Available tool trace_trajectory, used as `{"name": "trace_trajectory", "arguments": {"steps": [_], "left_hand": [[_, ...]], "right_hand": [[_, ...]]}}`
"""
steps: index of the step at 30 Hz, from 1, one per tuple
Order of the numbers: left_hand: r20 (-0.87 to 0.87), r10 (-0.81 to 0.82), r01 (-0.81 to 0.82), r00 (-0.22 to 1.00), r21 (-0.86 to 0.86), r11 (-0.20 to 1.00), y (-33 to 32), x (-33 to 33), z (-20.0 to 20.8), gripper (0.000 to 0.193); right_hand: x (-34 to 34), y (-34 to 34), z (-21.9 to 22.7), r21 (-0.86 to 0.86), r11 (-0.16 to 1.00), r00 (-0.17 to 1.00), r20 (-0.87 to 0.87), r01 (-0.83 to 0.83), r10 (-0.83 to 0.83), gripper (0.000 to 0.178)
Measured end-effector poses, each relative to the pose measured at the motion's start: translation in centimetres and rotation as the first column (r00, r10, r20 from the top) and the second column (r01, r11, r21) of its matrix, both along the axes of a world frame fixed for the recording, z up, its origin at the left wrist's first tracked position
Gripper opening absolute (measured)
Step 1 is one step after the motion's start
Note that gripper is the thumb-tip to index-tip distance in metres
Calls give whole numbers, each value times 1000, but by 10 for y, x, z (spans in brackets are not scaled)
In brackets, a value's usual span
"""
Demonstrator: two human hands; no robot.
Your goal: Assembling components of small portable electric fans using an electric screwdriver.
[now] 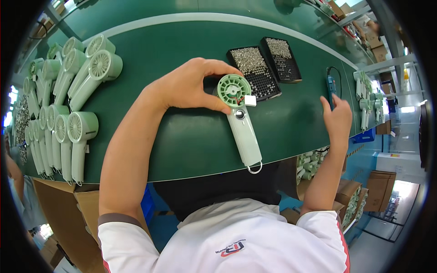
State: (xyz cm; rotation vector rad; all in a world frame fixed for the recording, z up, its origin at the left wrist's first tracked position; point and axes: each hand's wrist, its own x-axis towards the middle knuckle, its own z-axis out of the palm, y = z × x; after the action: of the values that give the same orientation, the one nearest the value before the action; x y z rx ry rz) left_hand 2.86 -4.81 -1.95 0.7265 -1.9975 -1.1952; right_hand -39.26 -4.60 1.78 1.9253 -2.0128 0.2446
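Note:
My left hand (pixel 193 88) is closed around the round head of a pale green handheld fan (pixel 246 136), thumb and fingers on opposite sides. The fan's head lies without a front grille, showing a ribbed green housing, a red wire and a small white block (pixel 250 100) at its edge. Its handle points toward the table's front edge and ends in a metal loop. At the right, my right hand (pixel 338 119) is at the lower end of a blue corded electric screwdriver (pixel 331 85). Its thumb stands apart from the fingers, with the tool between them; no firm grip shows.
Two black trays (pixel 272 88) of small metal screws lie beyond the fan. Several assembled green fans (pixel 82 125) crowd the left side of the green table (pixel 182 150). More fan parts (pixel 364 102) lie at the far right. Cardboard boxes (pixel 348 195) with green parts stand below the front edge.

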Motion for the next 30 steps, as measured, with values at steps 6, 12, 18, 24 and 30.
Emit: {"name": "trace_trajectory", "arguments": {"steps": [6,12,18,24,30], "left_hand": [[89,42,-42,995,-4,999,1,1,10,69],[152,74,-83,986,54,995,2,-2,18,70],[213,58,-44,975,-70,997,-2,-3,19,66],[201,67,-15,977,-252,968,-2,-6,18,63],[226,19,31,974,-217,976,2,-5,17,63]], "right_hand": [[-25,-6,-23,123,989,986,128,88,-104,56],[-35,-21,-25,-151,980,989,-52,132,-141,53],[-61,-49,-24,129,955,962,31,266,-272,52],[-91,-55,-25,130,980,973,155,152,-172,52],[-20,-28,32,-172,982,-233,955,77,185,40]]}}
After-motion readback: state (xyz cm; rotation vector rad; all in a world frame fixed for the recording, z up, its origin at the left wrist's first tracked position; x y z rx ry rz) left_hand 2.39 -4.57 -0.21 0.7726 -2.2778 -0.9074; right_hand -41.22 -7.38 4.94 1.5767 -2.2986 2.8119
